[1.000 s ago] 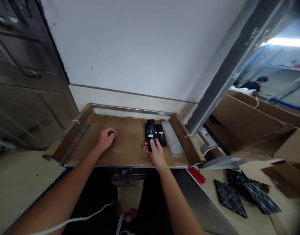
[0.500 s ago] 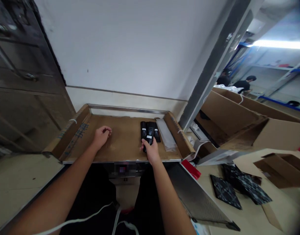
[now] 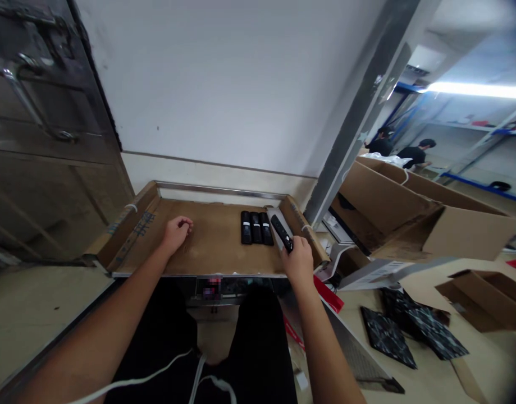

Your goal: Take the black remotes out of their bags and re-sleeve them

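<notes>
My right hand is closed on the near end of a black remote control, tilted with its button side up. That remote is over the whitish plastic bags at the tray's right side. Just left of it, three black remote controls lie side by side, backs up, each with a small white label. My left hand rests at the left part of the cardboard-lined tray, fingers curled in, and nothing shows in them.
Raised cardboard sides edge the tray, with a white wall behind. A metal door stands left. At right are a large open carton, dark patterned packets and a smaller box. Two people work far right.
My right hand has moved right from the row of remotes and holds a remote button side up over the bags. Three remotes now lie in an even row. My left hand stays put.
</notes>
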Demonstrator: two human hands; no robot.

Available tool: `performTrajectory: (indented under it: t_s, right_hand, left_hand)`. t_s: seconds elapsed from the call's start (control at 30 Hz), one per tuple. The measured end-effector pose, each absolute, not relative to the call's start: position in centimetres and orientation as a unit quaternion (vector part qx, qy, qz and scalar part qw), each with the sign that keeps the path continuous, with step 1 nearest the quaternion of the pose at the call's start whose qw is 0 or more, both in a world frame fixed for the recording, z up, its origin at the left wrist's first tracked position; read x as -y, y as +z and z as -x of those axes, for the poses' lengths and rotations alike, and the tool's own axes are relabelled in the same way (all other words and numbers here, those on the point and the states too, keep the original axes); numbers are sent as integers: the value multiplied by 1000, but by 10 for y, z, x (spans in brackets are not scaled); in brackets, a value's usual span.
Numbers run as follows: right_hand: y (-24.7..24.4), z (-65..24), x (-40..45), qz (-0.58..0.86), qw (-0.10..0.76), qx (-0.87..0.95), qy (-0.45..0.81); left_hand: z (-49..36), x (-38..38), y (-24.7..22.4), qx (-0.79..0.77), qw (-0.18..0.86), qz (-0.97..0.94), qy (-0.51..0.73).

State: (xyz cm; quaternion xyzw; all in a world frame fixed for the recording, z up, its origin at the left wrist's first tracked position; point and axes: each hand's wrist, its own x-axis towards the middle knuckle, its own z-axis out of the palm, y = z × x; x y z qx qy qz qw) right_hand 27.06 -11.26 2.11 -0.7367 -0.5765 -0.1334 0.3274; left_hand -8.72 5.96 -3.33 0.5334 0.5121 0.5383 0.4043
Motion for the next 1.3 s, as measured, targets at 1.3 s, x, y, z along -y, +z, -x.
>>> performTrajectory:
  t_s: [1.3]
  right_hand:
    - [-4,-120,49,564,502,642,130]
  left_hand:
    - [83,-36,-24,-437,30,-720,538]
